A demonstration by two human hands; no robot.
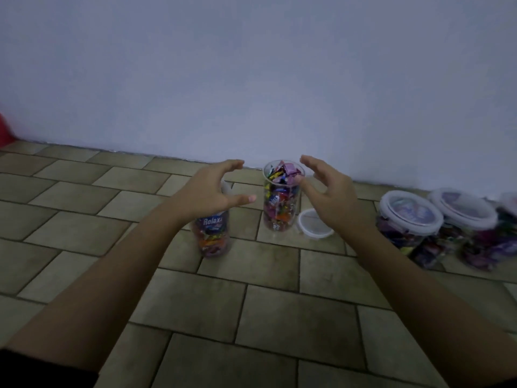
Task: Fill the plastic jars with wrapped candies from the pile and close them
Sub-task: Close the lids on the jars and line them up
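Tally by kind
Five clear plastic candy jars: one open-topped jar (282,197), one labelled jar (213,233), three white-lidded ones: near jar (408,228), middle jar (464,219), edge jar (510,211), cut by the frame. One loose round white lid (314,224). Two bare hands: left hand (212,191), right hand (330,197).

Both arms outstretched; L hand (215,189) & R hand (330,191) spread, holding nothing

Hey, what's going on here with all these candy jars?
A person is working on candy jars on a tiled floor. The left hand and right hand are open and empty, either side of a full jar with no lid on. A lid lies on the floor right of it. Another filled jar stands by the left hand, and closed jars sit at the right.
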